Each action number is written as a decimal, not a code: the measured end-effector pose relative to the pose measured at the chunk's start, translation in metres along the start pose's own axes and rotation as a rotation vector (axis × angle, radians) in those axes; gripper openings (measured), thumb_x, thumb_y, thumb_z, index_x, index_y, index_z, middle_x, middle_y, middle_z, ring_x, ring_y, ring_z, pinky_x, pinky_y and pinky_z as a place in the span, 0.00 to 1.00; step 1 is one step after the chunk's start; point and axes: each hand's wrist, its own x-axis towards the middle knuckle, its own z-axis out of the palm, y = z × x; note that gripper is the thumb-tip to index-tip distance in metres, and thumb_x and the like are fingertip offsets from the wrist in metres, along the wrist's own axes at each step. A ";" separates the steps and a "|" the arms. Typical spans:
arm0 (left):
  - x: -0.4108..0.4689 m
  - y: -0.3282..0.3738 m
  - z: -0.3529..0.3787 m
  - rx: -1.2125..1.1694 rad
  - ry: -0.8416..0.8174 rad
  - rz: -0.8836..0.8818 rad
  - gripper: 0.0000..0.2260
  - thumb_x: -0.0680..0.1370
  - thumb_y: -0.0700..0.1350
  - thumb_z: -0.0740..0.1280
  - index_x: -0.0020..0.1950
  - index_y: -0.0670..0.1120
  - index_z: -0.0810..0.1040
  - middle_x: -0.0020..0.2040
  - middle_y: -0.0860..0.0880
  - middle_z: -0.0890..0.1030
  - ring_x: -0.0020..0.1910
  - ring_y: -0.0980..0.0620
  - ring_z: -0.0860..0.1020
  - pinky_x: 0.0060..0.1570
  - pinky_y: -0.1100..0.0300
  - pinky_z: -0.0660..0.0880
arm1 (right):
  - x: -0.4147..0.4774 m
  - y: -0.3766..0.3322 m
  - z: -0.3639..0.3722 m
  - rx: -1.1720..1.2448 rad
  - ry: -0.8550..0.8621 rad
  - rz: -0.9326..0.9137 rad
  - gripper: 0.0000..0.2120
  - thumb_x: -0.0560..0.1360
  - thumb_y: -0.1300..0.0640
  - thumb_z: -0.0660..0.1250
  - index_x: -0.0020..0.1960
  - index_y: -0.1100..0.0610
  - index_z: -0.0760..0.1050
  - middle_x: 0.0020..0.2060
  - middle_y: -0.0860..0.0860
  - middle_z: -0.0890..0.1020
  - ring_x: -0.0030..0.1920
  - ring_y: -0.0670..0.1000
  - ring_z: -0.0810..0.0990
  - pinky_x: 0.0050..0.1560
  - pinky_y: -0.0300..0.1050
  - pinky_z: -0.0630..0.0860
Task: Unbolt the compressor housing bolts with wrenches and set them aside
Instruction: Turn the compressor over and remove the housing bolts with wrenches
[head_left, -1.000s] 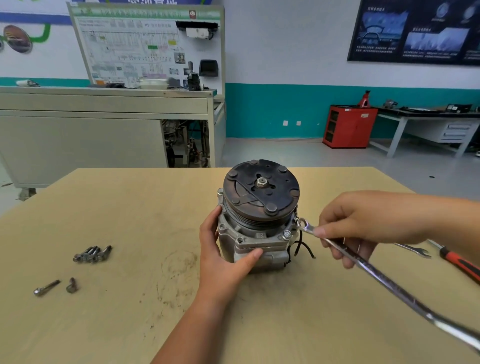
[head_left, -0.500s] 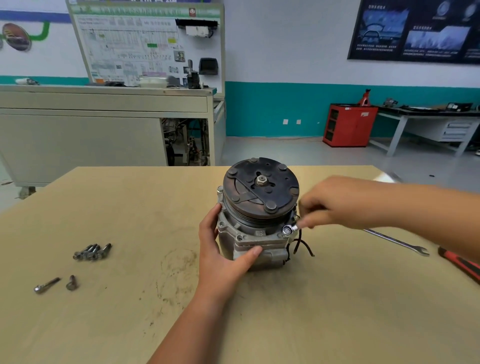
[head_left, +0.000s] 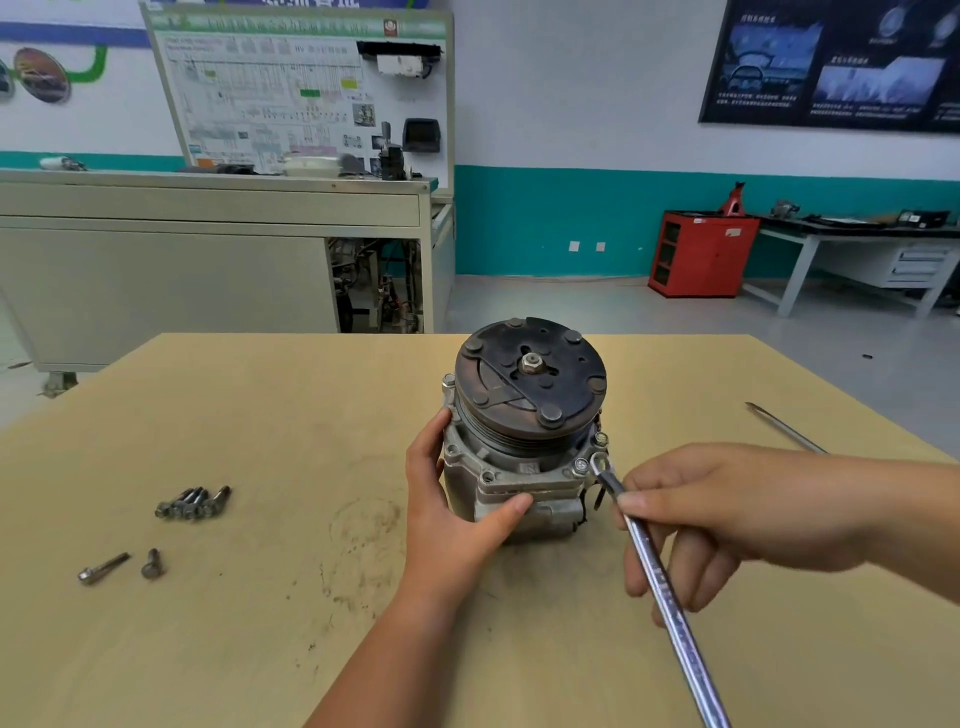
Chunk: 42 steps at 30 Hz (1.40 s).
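Note:
A grey compressor (head_left: 519, 457) with a dark round clutch plate stands upright in the middle of the wooden table (head_left: 260, 623). My left hand (head_left: 457, 514) wraps its left and front side. My right hand (head_left: 727, 514) grips a long chrome wrench (head_left: 660, 582). The wrench's ring end sits at the housing's right front corner, beside a bolt head (head_left: 579, 466). Another raised bolt (head_left: 601, 439) stands just behind it. A cluster of removed bolts (head_left: 192, 504) and two loose bolts (head_left: 104, 567) (head_left: 151, 564) lie on the table's left.
A second wrench (head_left: 784, 427) lies on the table at the far right. Behind the table stand a grey training bench with a diagram board (head_left: 301, 88), a red cabinet (head_left: 701, 254) and a workbench (head_left: 857, 244) by the wall.
My right hand has swung the wrench handle back toward me, from pointing away to the right; its ring end stays at the housing's right front corner. My left hand stays on the compressor.

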 end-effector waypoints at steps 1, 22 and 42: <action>0.000 0.000 0.000 0.003 0.000 0.000 0.37 0.60 0.54 0.76 0.66 0.66 0.65 0.67 0.58 0.71 0.66 0.61 0.70 0.60 0.72 0.68 | 0.002 0.000 0.005 0.060 0.011 -0.008 0.11 0.79 0.51 0.56 0.44 0.57 0.70 0.37 0.51 0.85 0.32 0.49 0.83 0.35 0.40 0.79; 0.000 0.002 0.000 0.003 -0.007 -0.011 0.37 0.60 0.53 0.76 0.64 0.70 0.64 0.66 0.62 0.70 0.66 0.63 0.70 0.59 0.74 0.67 | -0.011 -0.015 -0.048 -0.542 -0.008 0.100 0.08 0.80 0.53 0.59 0.45 0.48 0.76 0.41 0.44 0.85 0.43 0.43 0.83 0.44 0.35 0.75; 0.001 0.001 0.000 0.021 -0.016 0.015 0.37 0.61 0.54 0.75 0.66 0.67 0.64 0.67 0.58 0.69 0.66 0.62 0.70 0.59 0.74 0.66 | 0.001 -0.020 -0.016 -0.371 0.130 0.121 0.11 0.80 0.49 0.56 0.44 0.52 0.72 0.26 0.46 0.79 0.28 0.44 0.79 0.27 0.33 0.67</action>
